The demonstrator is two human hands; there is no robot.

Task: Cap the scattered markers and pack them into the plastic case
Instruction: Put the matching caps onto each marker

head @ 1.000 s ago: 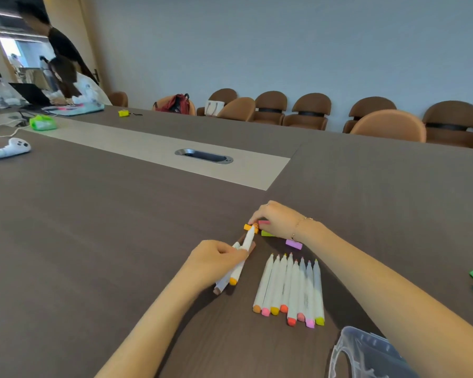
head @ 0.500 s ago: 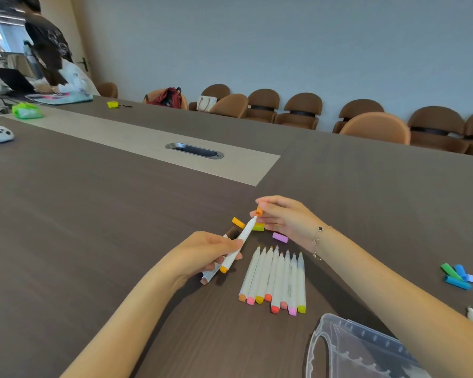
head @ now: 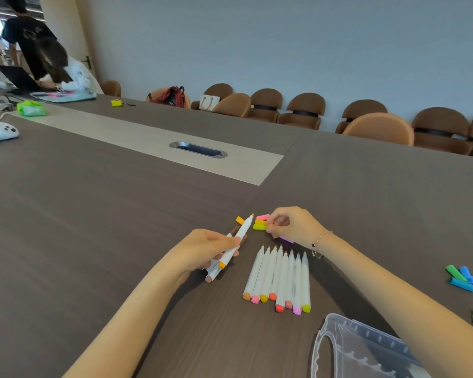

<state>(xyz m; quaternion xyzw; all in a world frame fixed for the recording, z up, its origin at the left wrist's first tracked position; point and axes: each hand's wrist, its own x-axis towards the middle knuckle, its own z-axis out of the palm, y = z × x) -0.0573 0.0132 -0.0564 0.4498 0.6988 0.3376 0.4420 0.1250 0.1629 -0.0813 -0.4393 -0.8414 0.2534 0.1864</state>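
R hand (head: 290,225) has dropped back from the marker tip to the cluster of loose caps (head: 260,224) on the table (head: 120,214). Half a sec ago it was up at the tip w/ an orange-looking cap. Now its fingers are curled, fingertips at the yellow-green and orange caps, but can't tell if anything is actually pinched.

L hand (head: 208,249) grips the orange-ended marker (head: 236,241) plus at least one more under it, tip pointing up and away, nib bare. So that cap try prob didn't seat (or was the wrong shade), and the step in hand is picking another cap.

Row of eight markers (head: 279,279) lies just beside, all nibs uncapped. Another orange cap (head: 240,220) sits near the nib. Plastic case (head: 366,353) is open at lower R w/ no markers visible inside; green and blue caps (head: 460,278) lie far R. Task is early, most capping still ahead.
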